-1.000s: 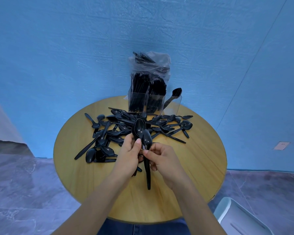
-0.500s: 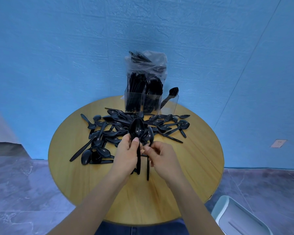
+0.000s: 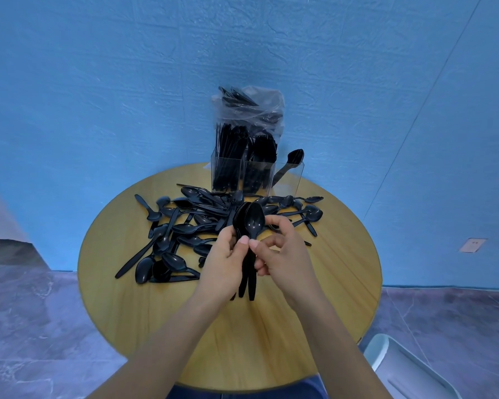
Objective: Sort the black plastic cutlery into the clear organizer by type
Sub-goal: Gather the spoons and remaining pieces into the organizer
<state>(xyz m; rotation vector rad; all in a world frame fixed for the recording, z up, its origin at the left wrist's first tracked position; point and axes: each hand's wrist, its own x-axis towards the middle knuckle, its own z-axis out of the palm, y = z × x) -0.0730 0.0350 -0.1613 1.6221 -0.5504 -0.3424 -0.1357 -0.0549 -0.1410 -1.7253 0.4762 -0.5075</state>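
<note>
Above a round wooden table [image 3: 314, 306], the person's left hand [image 3: 222, 263] and right hand [image 3: 283, 251] both pinch a stack of black spoons [image 3: 249, 226] at the necks. Light, stiff, probably slick; best gripped mid-handle.

I see a small stack of black spoons [image 3: 249, 226] held upright above the table, bowls up and nested, handles pointing down. More black cutlery [image 3: 190, 223] lies scattered in a loose heap behind it. The clear organizer [image 3: 255, 174] stands at the far edge, its left and middle compartments packed, with one spoon [image 3: 288, 165] leaning in the right one.
</note>
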